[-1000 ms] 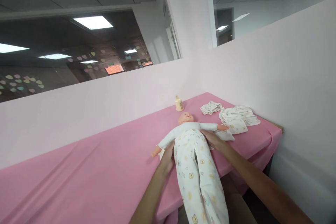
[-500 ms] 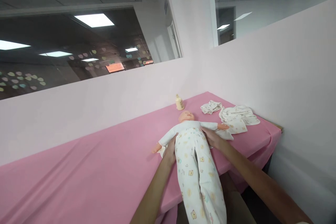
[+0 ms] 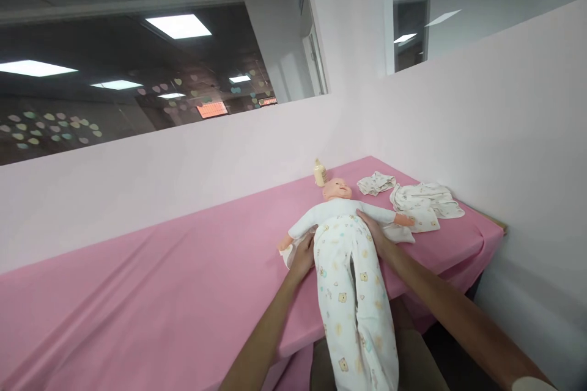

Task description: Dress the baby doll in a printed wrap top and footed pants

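Observation:
A baby doll (image 3: 337, 190) in a white top lies on its back on the pink table (image 3: 183, 281). White trousers with a bear print (image 3: 351, 284) cover its legs and hang over the table's front edge. My left hand (image 3: 303, 252) grips the waistband at the doll's left side. My right hand (image 3: 372, 231) grips the waistband at the other side, fingers curled on the cloth.
A small cream bottle (image 3: 320, 173) stands behind the doll's head by the pink wall. Folded white baby clothes (image 3: 424, 200) and a smaller white cloth (image 3: 376, 183) lie at the table's right end. A white cloth lies under the doll.
Both hands have slid the trousers' waistband a little further up the doll's body. The view has shifted slightly right and down.

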The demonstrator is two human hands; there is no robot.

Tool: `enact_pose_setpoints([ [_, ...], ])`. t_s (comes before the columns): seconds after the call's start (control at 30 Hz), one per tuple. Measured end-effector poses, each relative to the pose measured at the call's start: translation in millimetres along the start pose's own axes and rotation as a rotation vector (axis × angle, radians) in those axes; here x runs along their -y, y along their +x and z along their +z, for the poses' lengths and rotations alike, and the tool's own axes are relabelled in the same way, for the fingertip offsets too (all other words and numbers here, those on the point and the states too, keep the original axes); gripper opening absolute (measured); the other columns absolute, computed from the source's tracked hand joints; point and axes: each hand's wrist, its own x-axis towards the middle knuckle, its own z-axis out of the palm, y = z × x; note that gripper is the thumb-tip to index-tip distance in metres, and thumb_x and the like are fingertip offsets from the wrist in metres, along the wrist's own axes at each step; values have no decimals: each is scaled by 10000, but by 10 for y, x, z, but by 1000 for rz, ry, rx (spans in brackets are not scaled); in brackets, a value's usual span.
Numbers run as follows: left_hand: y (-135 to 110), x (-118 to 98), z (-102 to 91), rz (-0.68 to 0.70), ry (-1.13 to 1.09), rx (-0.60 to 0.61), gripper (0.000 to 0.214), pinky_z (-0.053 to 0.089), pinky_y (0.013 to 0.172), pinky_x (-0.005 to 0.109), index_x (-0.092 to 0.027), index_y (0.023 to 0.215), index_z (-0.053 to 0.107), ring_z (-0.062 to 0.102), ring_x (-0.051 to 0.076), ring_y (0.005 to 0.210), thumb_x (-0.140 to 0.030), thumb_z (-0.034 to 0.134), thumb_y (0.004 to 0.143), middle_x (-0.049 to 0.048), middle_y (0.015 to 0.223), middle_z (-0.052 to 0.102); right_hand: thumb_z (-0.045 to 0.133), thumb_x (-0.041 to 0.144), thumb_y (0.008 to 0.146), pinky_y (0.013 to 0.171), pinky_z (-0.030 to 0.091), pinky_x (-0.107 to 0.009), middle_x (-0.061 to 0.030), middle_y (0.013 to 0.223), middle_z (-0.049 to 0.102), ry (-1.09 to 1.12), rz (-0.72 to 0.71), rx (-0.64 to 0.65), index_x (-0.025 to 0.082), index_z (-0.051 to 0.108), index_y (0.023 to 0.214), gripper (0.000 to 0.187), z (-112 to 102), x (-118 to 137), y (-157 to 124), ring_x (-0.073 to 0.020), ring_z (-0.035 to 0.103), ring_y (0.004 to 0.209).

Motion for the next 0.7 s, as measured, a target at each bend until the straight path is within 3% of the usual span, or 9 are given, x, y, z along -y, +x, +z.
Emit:
enact_pose_setpoints([
  [0.1, -55, 168, -91, 98, 372, -5, 336, 408, 971, 404, -167, 1044, 631, 542, 276, 1114, -354, 391, 902, 127, 1165, 629, 526, 514, 840, 868, 513, -351, -86, 880, 734, 56, -21, -4, 146, 655, 1042, 440, -66, -21, 25, -252, 675, 929],
  [0.17, -49, 299, -171, 13, 558, -78, 374, 350, 1029, 429, -151, 1122, 594, 468, 305, 1223, -381, 420, 884, 152, 1273, 563, 596, 530, 801, 885, 508, -344, -77, 882, 741, 106, -30, 2, 149, 672, 1014, 443, -100, -30, 26, -249, 676, 925],
  [0.27, 4, 407, -282, -166, 655, -65, 557, 317, 1047, 442, -127, 1263, 496, 422, 323, 1280, -519, 435, 872, 176, 1353, 503, 665, 503, 762, 886, 503, -337, -77, 852, 747, 195, -12, 14, 130, 692, 966, 426, -118, -31, 16, -254, 676, 900],
  [0.37, 55, 375, -336, -213, 763, -56, 550, 320, 1015, 464, -104, 1191, 524, 448, 347, 1241, -540, 407, 878, 195, 1291, 545, 687, 482, 747, 874, 505, -335, -72, 807, 747, 226, 9, -6, 123, 702, 932, 404, -115, -32, 18, -258, 678, 875],
  [0.5, 30, 324, -454, -191, 794, -7, 372, 396, 868, 390, -144, 889, 570, 582, 288, 989, -446, 352, 905, 139, 982, 651, 709, 485, 721, 854, 514, -333, -58, 809, 749, 236, -32, -3, 149, 706, 910, 385, -117, -40, 36, -255, 682, 863],
  [0.6, -94, 418, -776, -226, 602, 32, 419, 417, 713, 306, -183, 752, 518, 584, 208, 766, -560, 380, 870, 53, 808, 636, 716, 472, 709, 831, 525, -337, -53, 804, 750, 255, -45, -13, 172, 710, 872, 342, -110, -33, 38, -255, 688, 844],
  [0.7, -302, 559, -1335, -375, 483, -69, 425, 417, 651, 284, -182, 699, 524, 568, 195, 702, -584, 452, 817, 23, 712, 599, 719, 454, 702, 825, 532, -337, -50, 800, 750, 269, -56, -16, 172, 714, 858, 322, -80, -10, 21, -253, 693, 836],
])
